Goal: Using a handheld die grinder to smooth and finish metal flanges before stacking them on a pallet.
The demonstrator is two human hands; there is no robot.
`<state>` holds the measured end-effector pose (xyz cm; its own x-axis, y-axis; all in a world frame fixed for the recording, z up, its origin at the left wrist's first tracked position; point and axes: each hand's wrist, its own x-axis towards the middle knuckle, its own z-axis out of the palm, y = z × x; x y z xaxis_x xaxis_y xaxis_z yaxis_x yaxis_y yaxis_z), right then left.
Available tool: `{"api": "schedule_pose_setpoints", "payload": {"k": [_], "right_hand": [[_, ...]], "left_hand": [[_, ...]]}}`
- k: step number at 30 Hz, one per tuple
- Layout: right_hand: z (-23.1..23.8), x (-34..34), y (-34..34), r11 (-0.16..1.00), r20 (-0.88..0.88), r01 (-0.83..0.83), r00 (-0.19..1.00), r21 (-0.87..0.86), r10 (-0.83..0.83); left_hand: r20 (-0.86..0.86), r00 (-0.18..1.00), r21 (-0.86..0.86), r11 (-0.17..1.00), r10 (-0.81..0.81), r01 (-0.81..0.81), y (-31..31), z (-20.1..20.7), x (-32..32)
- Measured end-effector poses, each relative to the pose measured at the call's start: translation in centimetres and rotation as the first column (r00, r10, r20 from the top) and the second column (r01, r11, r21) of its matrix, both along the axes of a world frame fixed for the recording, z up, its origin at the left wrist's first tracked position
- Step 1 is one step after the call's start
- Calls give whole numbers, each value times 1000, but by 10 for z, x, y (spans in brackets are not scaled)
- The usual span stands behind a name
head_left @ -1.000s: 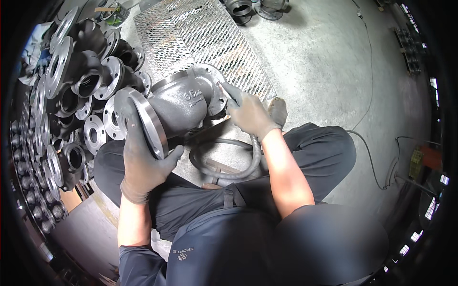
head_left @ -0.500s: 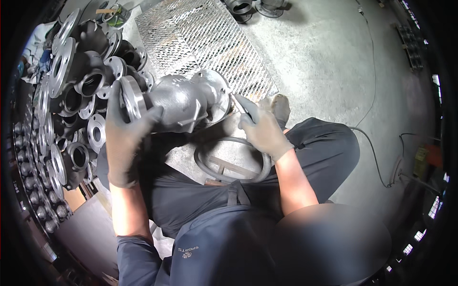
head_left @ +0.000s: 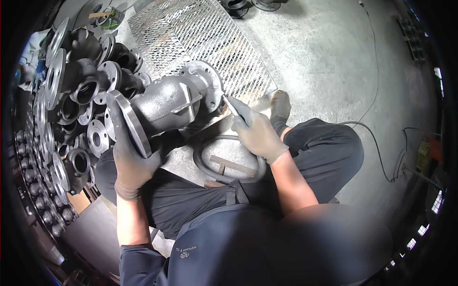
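A grey cast-metal valve body (head_left: 164, 102) with a round flange at each end lies tilted in front of me, over the near edge of the metal grating. My left hand (head_left: 133, 167), in a grey glove, grips the rim of its near-left flange (head_left: 131, 126). Also gloved, my right hand (head_left: 262, 136) is closed around a slim, silvery pen-shaped tool (head_left: 231, 107). The tool's tip is at the edge of the far, drilled flange (head_left: 212, 86); whether it touches cannot be told.
Flanged castings (head_left: 88, 90) are piled at my left. The raised-pattern metal grating (head_left: 200, 35) lies ahead. A grey hose (head_left: 198, 159) loops on the floor between my legs, by a wooden piece (head_left: 234, 165). A dark cable (head_left: 374, 145) runs along the right. More castings (head_left: 265, 5) stand beyond.
The valve body has turned: its near-left flange has come down toward me and its far flange has risen. My left hand moved down with it; the right hand and tool shifted slightly left.
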<state>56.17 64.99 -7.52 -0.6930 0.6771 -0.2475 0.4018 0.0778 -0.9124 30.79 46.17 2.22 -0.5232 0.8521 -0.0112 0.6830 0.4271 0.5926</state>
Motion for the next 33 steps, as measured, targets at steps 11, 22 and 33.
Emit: {"api": "schedule_pose_setpoints", "payload": {"k": [11,22,33], "right_hand": [[6,-28,-13,999,-77,-3,997,32,6],[-14,-50,-2,994,22,-36,999,108,33],[-6,-49,8,993,66,-73,996,96,67]], "left_hand": [[302,890,160,903,341,-400,20,19,12],[394,858,197,882,330,-429,15,15,13],[393,859,167,894,327,-416,16,16,16]]}}
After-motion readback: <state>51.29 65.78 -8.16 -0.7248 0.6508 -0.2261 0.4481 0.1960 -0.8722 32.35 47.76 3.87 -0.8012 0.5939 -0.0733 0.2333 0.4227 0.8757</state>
